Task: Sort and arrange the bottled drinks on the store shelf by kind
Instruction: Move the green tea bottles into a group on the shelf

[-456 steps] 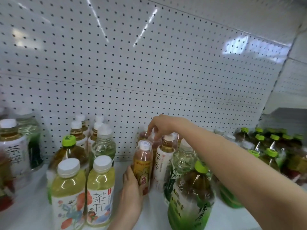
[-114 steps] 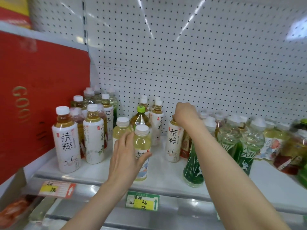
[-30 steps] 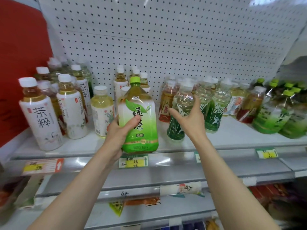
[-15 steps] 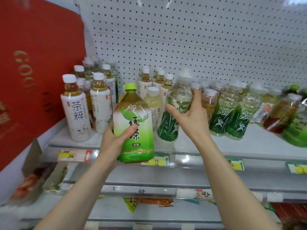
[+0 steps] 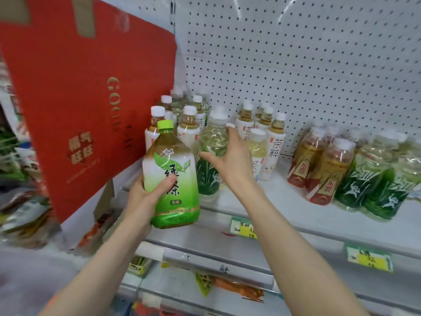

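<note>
A red carton (image 5: pixel 75 106) fills the left side, and the white shelf (image 5: pixel 284 208) beside it carries the mixed drinks in front of a pegboard back panel (image 5: pixel 296 53). The large green-capped green tea bottle (image 5: pixel 170 176) is upright, held off the shelf in front of its edge, with the left hand (image 5: pixel 145 197) wrapped round its lower body, thumb pressed across the label. Just to its right, on the shelf, stands the clear bottle with a green bamboo-print label (image 5: pixel 210 156), also upright; the right hand (image 5: pixel 230 163) is nearer it, fingers spread wide round its right side (whether they press the plastic is hard to tell). Matching bamboo-print bottles (image 5: pixel 373 183) stand well apart to the right, past the amber tea bottles (image 5: pixel 319 165), so a rightward carry seems likely.
</note>
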Motion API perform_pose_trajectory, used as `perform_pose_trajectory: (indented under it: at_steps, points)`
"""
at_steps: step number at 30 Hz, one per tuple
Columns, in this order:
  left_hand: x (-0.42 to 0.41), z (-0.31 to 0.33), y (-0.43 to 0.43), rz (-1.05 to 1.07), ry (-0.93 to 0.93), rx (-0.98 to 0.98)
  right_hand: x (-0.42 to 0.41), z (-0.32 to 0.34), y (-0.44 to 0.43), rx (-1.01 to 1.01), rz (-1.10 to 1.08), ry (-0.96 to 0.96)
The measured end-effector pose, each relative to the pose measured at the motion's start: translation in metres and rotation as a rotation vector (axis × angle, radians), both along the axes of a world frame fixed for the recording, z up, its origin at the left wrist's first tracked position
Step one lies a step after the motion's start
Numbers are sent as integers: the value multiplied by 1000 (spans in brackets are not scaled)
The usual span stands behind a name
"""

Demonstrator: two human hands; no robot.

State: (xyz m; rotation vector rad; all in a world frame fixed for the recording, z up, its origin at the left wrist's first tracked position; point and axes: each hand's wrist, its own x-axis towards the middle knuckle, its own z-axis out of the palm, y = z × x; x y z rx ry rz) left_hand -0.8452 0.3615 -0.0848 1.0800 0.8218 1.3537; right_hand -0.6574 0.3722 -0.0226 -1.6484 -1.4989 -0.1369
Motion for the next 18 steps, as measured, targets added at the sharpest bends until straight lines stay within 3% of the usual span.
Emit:
perform_pose_trajectory:
  at_steps: [18]
  points:
    - [2, 0, -1, -7, 40, 36, 14, 6, 29, -148, -209, -138]
